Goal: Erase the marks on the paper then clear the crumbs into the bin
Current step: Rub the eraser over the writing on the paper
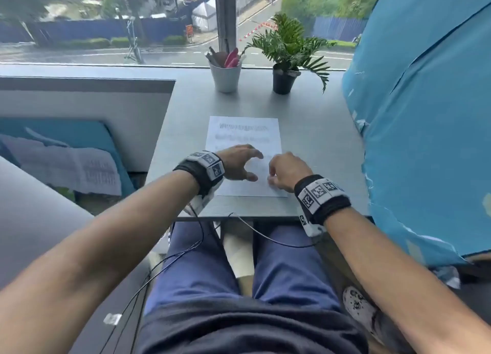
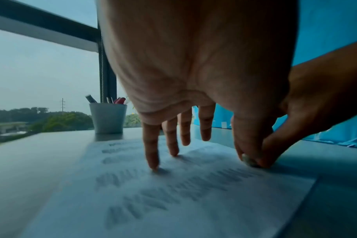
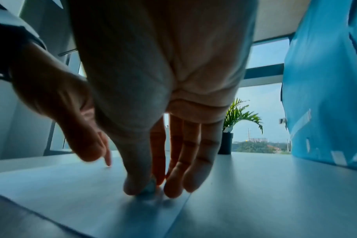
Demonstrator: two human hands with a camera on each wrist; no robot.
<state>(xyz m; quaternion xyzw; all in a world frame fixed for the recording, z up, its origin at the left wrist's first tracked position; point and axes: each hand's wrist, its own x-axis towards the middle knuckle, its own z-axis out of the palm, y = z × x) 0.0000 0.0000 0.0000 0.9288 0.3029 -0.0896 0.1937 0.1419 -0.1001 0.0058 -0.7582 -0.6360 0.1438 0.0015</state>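
White paper (image 1: pixel 243 138) lies flat on the grey desk (image 1: pixel 313 130), its long edges running away from the person. Rows of dark pencil marks (image 1: pixel 243 126) are seen across its far part, and fainter smudged rows lie below them; in the left wrist view several more blurred rows (image 2: pixel 173 190) are seen on the near part of the sheet.

The left hand (image 1: pixel 239 162) is spread over the left side of the paper with its fingers straight and parted; in the left wrist view two fingertips (image 2: pixel 153 165) are pressed onto the sheet, so this grip is open and nothing is held in it.

The right hand (image 1: pixel 287 171) is placed at the right edge of the paper, near its lower half. A small pale eraser (image 3: pixel 150 187) is pinched between its thumb and fingers and is set against the paper; the same eraser (image 2: pixel 250 161) is seen from the left wrist, at the sheet's right margin. This grip is closed on the eraser.

At the far end of the desk, by the window, a white cup (image 1: pixel 225 77) with pens and a black pot with a green plant (image 1: pixel 288 45) are stood side by side, well apart from the paper. A blue cloth (image 1: pixel 425 114) is hung along the right side of the desk. Crumbs cannot be made out, as both wrist views are blurred.
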